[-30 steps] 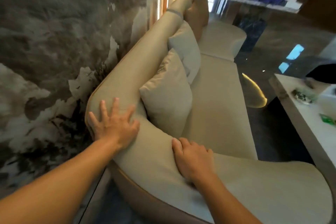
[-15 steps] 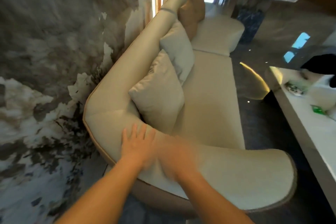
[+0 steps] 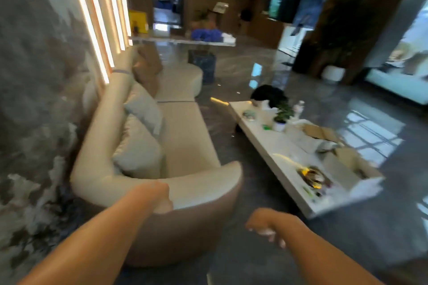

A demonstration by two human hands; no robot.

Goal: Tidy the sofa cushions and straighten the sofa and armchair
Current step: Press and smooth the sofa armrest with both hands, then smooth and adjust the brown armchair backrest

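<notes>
A long cream sofa [image 3: 185,136] runs along the marble wall, its curved near arm [image 3: 203,183] closest to me. Two cream cushions lean against the backrest: the near cushion [image 3: 139,150] and a second cushion [image 3: 146,109] behind it. A brown cushion [image 3: 148,69] sits at the far end. My left hand [image 3: 162,196] is blurred, fingers curled in, at the outer edge of the near arm. My right hand [image 3: 266,227] hangs in the air over the floor to the right of the sofa, fingers loosely bent, holding nothing.
A low white coffee table [image 3: 278,146] stands right of the sofa, carrying a small potted plant [image 3: 281,115], an open cardboard box [image 3: 347,164] and clutter. A strip of glossy dark floor [image 3: 220,122] separates them. The marble wall [image 3: 34,99] is on my left.
Both hands have come off the sofa's backrest and arm and drawn back towards me. The view has lifted and pulled away, showing the whole sofa and the room.
</notes>
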